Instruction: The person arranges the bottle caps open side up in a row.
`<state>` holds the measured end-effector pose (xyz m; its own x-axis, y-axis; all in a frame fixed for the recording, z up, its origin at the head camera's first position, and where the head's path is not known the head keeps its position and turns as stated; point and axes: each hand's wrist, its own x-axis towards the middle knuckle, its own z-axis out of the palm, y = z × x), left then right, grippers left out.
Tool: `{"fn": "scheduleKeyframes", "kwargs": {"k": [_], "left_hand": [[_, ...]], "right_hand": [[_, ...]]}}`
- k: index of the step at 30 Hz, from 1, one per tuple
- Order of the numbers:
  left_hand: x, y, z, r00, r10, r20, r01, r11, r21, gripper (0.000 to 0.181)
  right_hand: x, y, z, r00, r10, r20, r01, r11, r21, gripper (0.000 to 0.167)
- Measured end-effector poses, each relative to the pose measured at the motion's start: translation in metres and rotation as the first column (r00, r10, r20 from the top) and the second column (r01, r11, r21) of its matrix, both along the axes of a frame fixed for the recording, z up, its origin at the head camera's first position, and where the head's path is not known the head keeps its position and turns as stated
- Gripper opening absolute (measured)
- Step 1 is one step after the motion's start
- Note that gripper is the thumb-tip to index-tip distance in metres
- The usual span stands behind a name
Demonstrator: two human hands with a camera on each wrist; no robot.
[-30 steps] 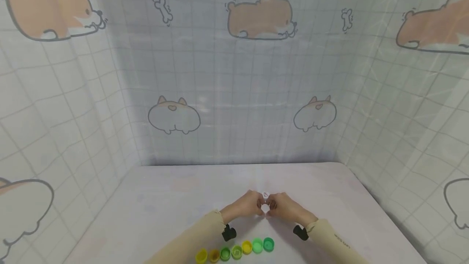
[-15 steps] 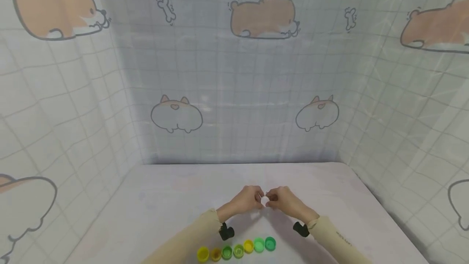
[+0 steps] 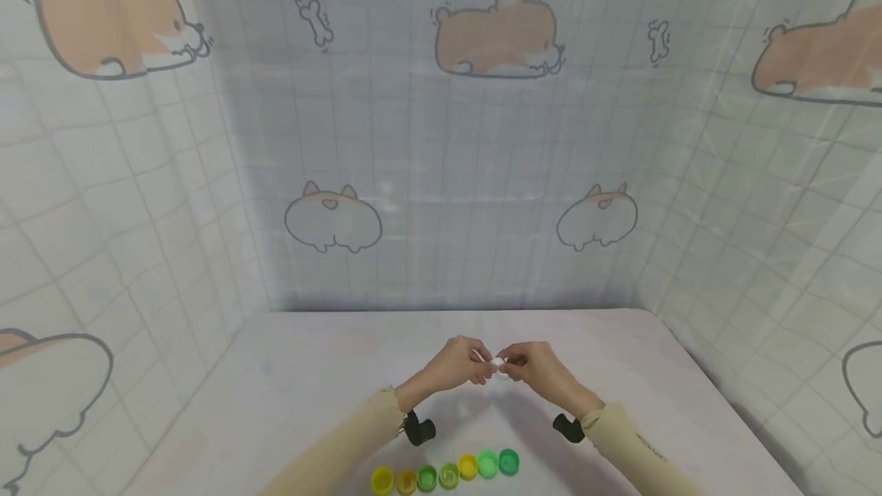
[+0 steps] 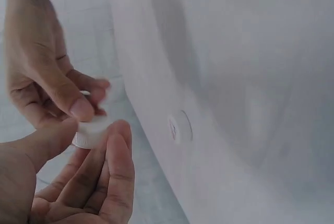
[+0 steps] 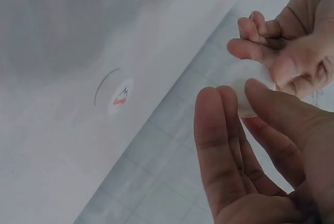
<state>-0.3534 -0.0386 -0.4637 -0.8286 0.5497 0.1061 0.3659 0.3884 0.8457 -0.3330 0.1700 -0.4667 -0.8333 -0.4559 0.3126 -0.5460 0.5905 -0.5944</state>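
A small white bottle cap (image 4: 91, 134) with a ridged edge is held between both hands above the table; in the head view the white cap (image 3: 498, 363) is tiny. My left hand (image 3: 456, 363) pinches it between thumb and fingers. From the other side my right hand (image 3: 543, 375) grips it as well, its thumb on the cap's face (image 5: 246, 85) in the right wrist view. Fingers cover part of the cap. Below the hands, a second white cap (image 4: 180, 127) lies on the table; its top carries a small red and blue print in the right wrist view.
Nearer the body, a row of small coloured caps (image 3: 449, 474) in yellow, greens and amber stands on the pale tabletop (image 3: 310, 396). Cloth walls (image 3: 441, 251) with dog drawings enclose the table at the back and sides. Dark wrist cameras (image 3: 420, 429) hang below the wrists.
Both hands have moved away from the body with the white cap between them. The cap appears turned, its round face less visible to the head view. The coloured row keeps its place.
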Motion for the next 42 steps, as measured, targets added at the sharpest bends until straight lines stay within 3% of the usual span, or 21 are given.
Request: {"fn": "scheduleKeyframes", "kwargs": {"k": [6,9,14,18,25,30,38,42], "left_hand": [[0.002,-0.003,-0.001,1.0,0.003,-0.012,-0.003,1.0,0.024,0.013],[0.001,-0.006,-0.001,1.0,0.008,-0.027,-0.007,1.0,0.025,0.013],[-0.002,-0.007,-0.005,0.999,0.037,-0.02,-0.037,0.999,-0.002,0.029],[-0.004,-0.006,-0.009,0.998,0.048,-0.04,-0.051,0.997,-0.057,0.039],[-0.004,-0.003,-0.012,0.996,0.041,-0.073,-0.048,0.993,-0.104,0.032],[-0.003,-0.001,-0.01,0.995,0.016,-0.102,-0.031,0.988,-0.149,0.03],[-0.003,0.001,-0.009,0.987,-0.002,-0.158,-0.036,0.971,-0.237,0.029],[0.0,0.004,-0.01,0.978,-0.001,-0.209,-0.059,0.958,-0.281,0.028]], "right_hand": [[0.0,-0.004,-0.003,0.999,-0.03,-0.026,0.029,1.0,-0.01,0.02],[0.0,-0.006,-0.006,0.999,-0.045,-0.009,0.045,0.999,-0.022,0.03],[0.0,-0.009,-0.012,0.999,-0.052,-0.005,0.051,0.998,-0.024,0.042],[0.0,-0.01,-0.014,0.999,-0.052,-0.005,0.052,0.999,0.004,0.039],[-0.001,-0.011,-0.014,0.998,-0.063,-0.006,0.063,0.995,0.073,0.031],[0.0,-0.011,-0.013,0.994,-0.09,-0.056,0.097,0.986,0.139,0.028],[-0.002,-0.009,-0.013,0.989,-0.109,-0.104,0.128,0.97,0.207,0.028],[0.0,-0.006,-0.01,0.992,-0.098,-0.077,0.113,0.967,0.229,0.028]]}}
